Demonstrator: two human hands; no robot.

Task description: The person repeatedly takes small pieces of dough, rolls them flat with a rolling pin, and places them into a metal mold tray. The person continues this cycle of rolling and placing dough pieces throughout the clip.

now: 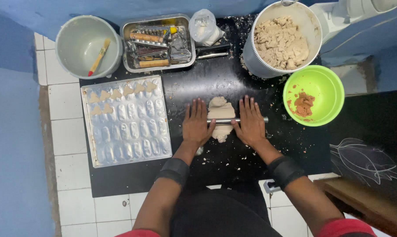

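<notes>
both hands, left hand [197,124] and right hand [251,122], lie flat with fingers spread on a metal roller [236,120] across the dough [221,117] on the black mat [233,79]. dough looks thick. tray [89,145] holds few shapes [119,93]; bucket [255,61] looks full.

A shiny, smooth steel rolling rod [237,120] lies across soft, matt beige dough [221,117] on a glossy black mat [216,79]; the embossed aluminium baking tray [125,120] gleams dully, and the lime-green plastic bowl [328,87] looks smooth.
</notes>
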